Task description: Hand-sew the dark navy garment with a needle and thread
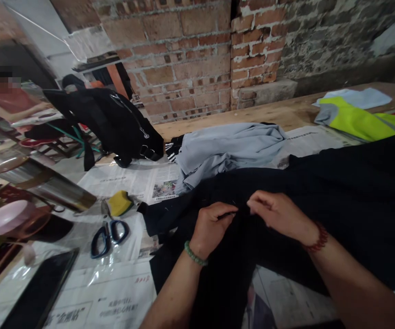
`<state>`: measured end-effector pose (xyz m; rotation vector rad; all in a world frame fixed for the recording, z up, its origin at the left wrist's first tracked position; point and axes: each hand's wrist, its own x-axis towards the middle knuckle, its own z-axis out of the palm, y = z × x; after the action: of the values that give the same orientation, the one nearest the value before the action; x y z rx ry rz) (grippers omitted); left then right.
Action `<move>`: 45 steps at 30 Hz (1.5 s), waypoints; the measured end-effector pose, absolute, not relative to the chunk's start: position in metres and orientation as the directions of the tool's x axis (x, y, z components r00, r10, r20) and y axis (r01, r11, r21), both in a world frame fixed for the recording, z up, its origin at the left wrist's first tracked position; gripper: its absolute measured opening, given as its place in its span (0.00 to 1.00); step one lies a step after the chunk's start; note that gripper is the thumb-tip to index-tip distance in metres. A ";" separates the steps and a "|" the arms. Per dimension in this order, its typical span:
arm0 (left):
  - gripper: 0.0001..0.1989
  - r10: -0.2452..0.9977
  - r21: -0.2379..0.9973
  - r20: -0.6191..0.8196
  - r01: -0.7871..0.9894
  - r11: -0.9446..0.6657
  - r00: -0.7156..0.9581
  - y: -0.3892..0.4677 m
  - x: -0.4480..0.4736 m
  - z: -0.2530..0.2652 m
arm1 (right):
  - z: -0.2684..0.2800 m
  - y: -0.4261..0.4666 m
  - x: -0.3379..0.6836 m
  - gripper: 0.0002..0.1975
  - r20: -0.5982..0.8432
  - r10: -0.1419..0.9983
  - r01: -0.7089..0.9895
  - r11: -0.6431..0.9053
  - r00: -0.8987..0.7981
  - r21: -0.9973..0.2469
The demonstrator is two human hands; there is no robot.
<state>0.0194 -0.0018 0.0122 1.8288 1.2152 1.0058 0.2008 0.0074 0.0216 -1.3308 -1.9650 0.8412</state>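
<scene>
A dark navy-black garment lies spread over newspaper in front of me, one part of it reaching down toward my body. My left hand, with a green bead bracelet, pinches a bit of this dark cloth between thumb and forefinger. Just to its right, my right hand, wearing a red bead bracelet, hovers close above the garment with thumb and fingertips pressed together. Whatever that pinch holds is too small to make out. Small pale thread-like specks show on the cloth near the fingertips.
Left of the garment lie scissors, a yellow sponge and a phone. A steel flask stands beyond. Behind are a black bag, grey clothing and a fluorescent yellow garment. Another person sits far left.
</scene>
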 end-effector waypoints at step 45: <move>0.09 0.961 0.892 0.219 0.365 -0.267 0.167 -0.005 0.027 0.008 | -0.005 0.019 0.187 0.09 -0.064 0.964 -0.051 -0.080 -0.257 -0.996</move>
<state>0.0269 -0.0048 0.0080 1.7473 1.2663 1.0840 0.1866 0.0192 -0.0050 -1.0832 -1.3146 1.4810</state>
